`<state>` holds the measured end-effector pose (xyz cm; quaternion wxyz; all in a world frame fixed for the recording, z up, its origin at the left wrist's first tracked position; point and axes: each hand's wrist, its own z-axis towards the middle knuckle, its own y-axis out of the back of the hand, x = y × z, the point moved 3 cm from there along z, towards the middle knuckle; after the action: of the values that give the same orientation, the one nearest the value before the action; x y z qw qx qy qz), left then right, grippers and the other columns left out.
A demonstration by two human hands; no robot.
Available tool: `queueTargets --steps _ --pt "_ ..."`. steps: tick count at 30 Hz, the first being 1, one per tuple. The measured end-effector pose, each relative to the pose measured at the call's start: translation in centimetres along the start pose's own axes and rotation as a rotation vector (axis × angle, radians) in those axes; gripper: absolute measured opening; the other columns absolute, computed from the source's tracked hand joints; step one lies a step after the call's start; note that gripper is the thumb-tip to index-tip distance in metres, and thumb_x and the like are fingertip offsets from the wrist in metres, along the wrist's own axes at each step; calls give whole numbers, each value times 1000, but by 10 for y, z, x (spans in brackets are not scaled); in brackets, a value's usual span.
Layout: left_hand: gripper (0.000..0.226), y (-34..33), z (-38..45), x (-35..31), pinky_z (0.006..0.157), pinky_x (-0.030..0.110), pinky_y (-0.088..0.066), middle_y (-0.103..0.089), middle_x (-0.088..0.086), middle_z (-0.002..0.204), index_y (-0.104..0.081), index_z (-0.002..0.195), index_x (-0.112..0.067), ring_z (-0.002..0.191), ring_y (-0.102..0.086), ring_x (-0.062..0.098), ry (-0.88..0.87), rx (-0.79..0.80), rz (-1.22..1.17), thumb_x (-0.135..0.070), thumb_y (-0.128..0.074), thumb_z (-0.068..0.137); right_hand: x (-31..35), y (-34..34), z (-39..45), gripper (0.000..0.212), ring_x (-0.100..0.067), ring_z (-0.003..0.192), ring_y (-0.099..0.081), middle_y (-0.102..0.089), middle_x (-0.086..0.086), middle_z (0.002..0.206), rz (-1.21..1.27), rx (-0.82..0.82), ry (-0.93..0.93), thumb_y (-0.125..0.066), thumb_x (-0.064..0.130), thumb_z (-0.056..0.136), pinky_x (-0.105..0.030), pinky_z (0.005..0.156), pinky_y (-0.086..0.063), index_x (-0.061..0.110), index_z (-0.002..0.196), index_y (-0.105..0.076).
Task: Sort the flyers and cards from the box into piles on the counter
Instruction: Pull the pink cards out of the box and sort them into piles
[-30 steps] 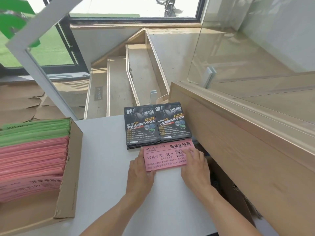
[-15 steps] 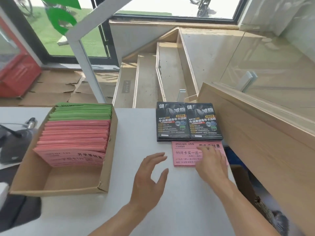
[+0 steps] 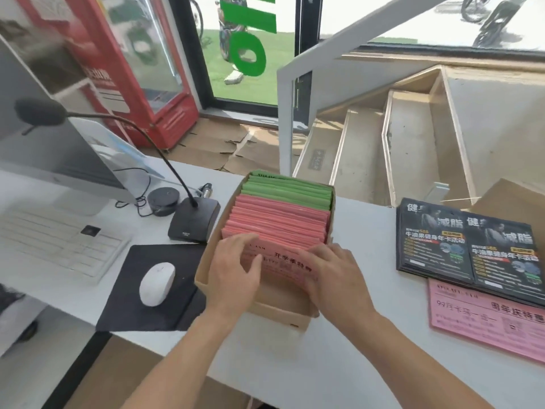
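Observation:
A cardboard box [image 3: 320, 312] stands on the white counter [image 3: 339, 367], packed with upright pink cards [image 3: 280, 222] in front and green cards [image 3: 287, 188] behind. Both hands are inside the box at the front pink card [image 3: 283, 262]. My left hand [image 3: 234, 271] has fingers over that card's top left edge and its thumb on the card's face. My right hand [image 3: 336, 276] lies on the card's right part, fingers bent over its top edge. At the right lie two black flyer piles [image 3: 466, 246] and a pink card pile [image 3: 483, 318].
Left of the box stand a desk microphone [image 3: 193, 221], a white mouse [image 3: 157, 284] on a black pad [image 3: 132, 302], a keyboard [image 3: 56, 242] and a monitor [image 3: 56, 149]. Beyond the counter are wooden steps [image 3: 383, 154] and a red cabinet [image 3: 141, 69].
Both hands left the pink pile on the right and moved left into the box, onto the front pink card. The view turned left, bringing the monitor and microphone in.

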<state>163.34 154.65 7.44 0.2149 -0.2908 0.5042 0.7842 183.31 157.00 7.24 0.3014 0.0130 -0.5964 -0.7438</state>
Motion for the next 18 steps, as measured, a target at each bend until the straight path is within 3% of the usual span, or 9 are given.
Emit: queueTargets --steps 4,8,12,18 --pt "57 4 22 29 116 40 -36 -59 -8 135 -59 137 -22 134 -44 13 -127 178 174 -19 -78 83 7 -12 11 42 -23 98 -57 -65 6 108 -193 54 -88 -75 24 78 -36 84 -46 27 119 -68" --pt "64 -2 20 33 119 35 -32 -50 -14 145 -45 148 -30 143 -32 7 -93 257 171 -31 -72 89 14 -13 12 46 -27 94 -59 -64 1 100 -255 13 -102 -78 13 71 -38 80 -49 22 115 -70" --pt "56 -3 20 31 113 28 -34 -49 -16 144 -50 144 -30 144 -29 3 -58 238 185 -31 -68 91 20 -17 11 48 -24 86 -57 -61 2 90 -295 1 -60 -79 5 69 -37 76 -48 26 112 -73" --pt "43 -3 20 33 107 24 -38 -50 -17 142 -61 133 -29 144 -28 1 -59 246 176 -35 -69 91 23 -19 9 42 -21 82 -60 -64 7 86 -299 9 -50 -80 9 75 -34 74 -47 32 110 -75"
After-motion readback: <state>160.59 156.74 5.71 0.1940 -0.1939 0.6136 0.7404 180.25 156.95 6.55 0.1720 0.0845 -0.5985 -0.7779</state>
